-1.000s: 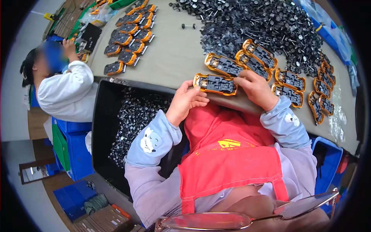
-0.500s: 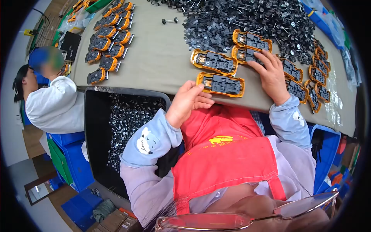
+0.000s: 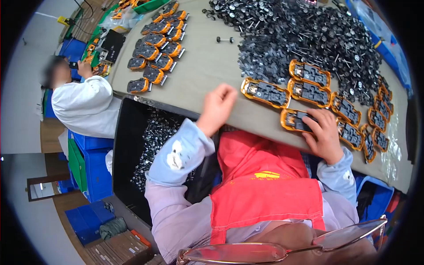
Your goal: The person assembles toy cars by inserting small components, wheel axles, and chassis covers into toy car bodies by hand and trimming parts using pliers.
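My right hand point(image 3: 326, 134) grips an orange toy car body point(image 3: 295, 120) with a black chassis piece in it, at the table's front edge; its fingers cover the right end. My left hand point(image 3: 217, 109) is raised near the front edge, fingers curled together and slightly blurred, and I cannot make out anything in it. Another toy car body point(image 3: 266, 92) lies just beyond, between the two hands. Several more toy car bodies point(image 3: 311, 91) sit behind and to the right of my right hand.
A heap of black wheel axles point(image 3: 304, 26) and flat black pieces point(image 3: 263, 57) spreads over the far table. One loose wheel axle point(image 3: 225, 39) lies apart. Rows of orange cars point(image 3: 154, 51) stand left. A black bin point(image 3: 126, 154) holds axles beside me; a co-worker point(image 3: 84, 101) sits left.
My left hand has let go of the front toy car body and moved away from it. My right hand has come from the cars behind onto that body. The view has turned.
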